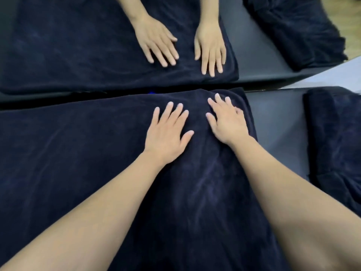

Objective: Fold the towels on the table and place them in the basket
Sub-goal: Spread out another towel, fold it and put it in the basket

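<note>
Head view looks down on a dark navy towel (82, 157) spread flat over a dark grey counter (273, 122), covering most of the near surface from the left edge to just past the middle. Its pile is plush and slightly velvety, with faint paler streaks where the nap lies brushed in different directions, and soft wrinkles gather near its far right corner. The far edge runs straight along the back of the counter, right against a mirror (322, 77) that stands there.

Both bare forearms reach forward over the cloth. The left hand (168, 133) lies palm down on the towel near its far edge, its fingers (169, 109) straight and fanned apart, thumb out to the side — nothing is gripped. The right hand (228, 122) rests just beside it, closer to the towel's right border, also palm down with fingers spread flat on the fabric, where the cloth bunches a little under it. The two hands are near each other but not touching.

To the right, well apart from the spread towel across a bare strip of counter, sits a second navy towel (336, 145), heaped in thick rumpled folds at the frame's edge.

The mirror repeats the scene — the spread towel, both flat hands and the heap — upside down across the upper half of the view.
</note>
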The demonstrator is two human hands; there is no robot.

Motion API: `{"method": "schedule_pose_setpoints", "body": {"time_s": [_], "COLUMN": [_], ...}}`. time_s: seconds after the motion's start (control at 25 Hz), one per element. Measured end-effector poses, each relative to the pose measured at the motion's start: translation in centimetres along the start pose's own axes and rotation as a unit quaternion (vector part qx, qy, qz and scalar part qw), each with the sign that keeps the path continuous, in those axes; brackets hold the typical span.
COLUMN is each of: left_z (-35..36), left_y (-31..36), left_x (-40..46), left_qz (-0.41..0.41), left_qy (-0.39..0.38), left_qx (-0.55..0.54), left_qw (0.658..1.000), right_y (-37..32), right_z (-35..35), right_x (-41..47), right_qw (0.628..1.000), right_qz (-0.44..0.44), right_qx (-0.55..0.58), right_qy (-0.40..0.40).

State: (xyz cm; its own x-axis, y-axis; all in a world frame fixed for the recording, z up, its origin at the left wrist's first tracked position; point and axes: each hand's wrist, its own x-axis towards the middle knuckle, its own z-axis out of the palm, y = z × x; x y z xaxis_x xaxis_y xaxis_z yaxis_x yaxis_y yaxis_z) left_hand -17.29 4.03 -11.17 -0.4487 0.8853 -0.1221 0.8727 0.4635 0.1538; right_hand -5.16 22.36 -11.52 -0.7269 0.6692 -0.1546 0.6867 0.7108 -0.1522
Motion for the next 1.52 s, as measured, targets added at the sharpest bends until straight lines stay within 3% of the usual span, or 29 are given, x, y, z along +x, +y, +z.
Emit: {"method": "schedule_pose_setpoints", "body": {"time_s": [0.24, 0.32, 0.4, 0.48, 0.56, 0.68, 0.8, 0.88, 1.0, 1.16, 1.24, 1.32, 1.36, 1.44, 1.48, 1.52], "left_z": [1.5, 1.4, 2.2, 2.4, 2.0, 1.8, 3.4, 2.8, 1.3, 3.9, 3.6, 2.3, 2.6, 4.0, 4.7, 5.3], "left_y": [3.1, 4.7, 6.0, 6.3, 6.3, 7.8, 8.5, 8.0, 8.7, 8.7, 7.7, 8.2, 8.6, 9.3, 9.4, 9.5], "left_x": [4.0, 4.9, 5.7, 6.2, 5.9, 2.8, -0.9, -1.0, -3.1, -9.9, -10.5, -13.0, -15.1, -20.6, -22.6, -23.7], "left_qz": [-0.028, -0.021, -0.003, -0.005, 0.007, 0.017, 0.026, 0.007, -0.020, 0.031, 0.022, 0.036, 0.063, 0.107, 0.108, 0.095], "left_qy": [-0.014, 0.004, -0.007, -0.025, 0.012, 0.092, 0.026, 0.043, 0.101, 0.016, 0.025, 0.063, 0.070, 0.033, 0.010, 0.000], "left_qx": [0.022, 0.012, 0.038, 0.047, 0.022, -0.036, 0.007, -0.033, -0.072, 0.018, -0.018, -0.039, -0.044, -0.009, 0.013, 0.017], "left_qw": [0.999, 1.000, 0.999, 0.999, 1.000, 0.995, 0.999, 0.998, 0.992, 0.999, 0.999, 0.997, 0.995, 0.994, 0.994, 0.995], "right_y": [5.0, 4.5, 4.2, 5.5, 6.1, 3.6, 2.0, 3.9, 3.8, 0.3, 3.1, 5.0, 4.5, 1.2, -0.5, -0.8], "right_z": [-0.3, -0.6, 0.5, 1.0, 0.0, -0.5, 2.8, 3.2, 1.7, 4.5, 4.9, 3.7, 3.1, 3.7, 5.0, 5.8], "right_x": [1.7, 1.6, 0.4, 0.7, 1.1, -2.8, -11.2, -11.7, -11.5, -22.2, -24.7, -25.4, -26.3, -30.5, -33.9, -36.3], "right_qw": [0.974, 0.991, 1.000, 0.995, 0.978, 0.989, 0.998, 0.998, 0.982, 0.998, 0.995, 0.968, 0.963, 0.990, 0.998, 0.999], "right_qz": [0.211, 0.119, 0.007, 0.091, 0.187, 0.096, 0.012, 0.051, 0.181, 0.043, 0.097, 0.248, 0.266, 0.132, 0.050, 0.022], "right_qx": [0.082, 0.043, 0.006, 0.050, 0.096, 0.069, 0.035, 0.018, 0.018, -0.003, -0.016, 0.014, 0.017, -0.002, -0.015, -0.019], "right_qy": [-0.020, 0.034, 0.027, -0.005, -0.003, 0.086, 0.045, 0.032, 0.053, 0.036, 0.026, 0.024, 0.035, 0.059, 0.032, 0.020]}}
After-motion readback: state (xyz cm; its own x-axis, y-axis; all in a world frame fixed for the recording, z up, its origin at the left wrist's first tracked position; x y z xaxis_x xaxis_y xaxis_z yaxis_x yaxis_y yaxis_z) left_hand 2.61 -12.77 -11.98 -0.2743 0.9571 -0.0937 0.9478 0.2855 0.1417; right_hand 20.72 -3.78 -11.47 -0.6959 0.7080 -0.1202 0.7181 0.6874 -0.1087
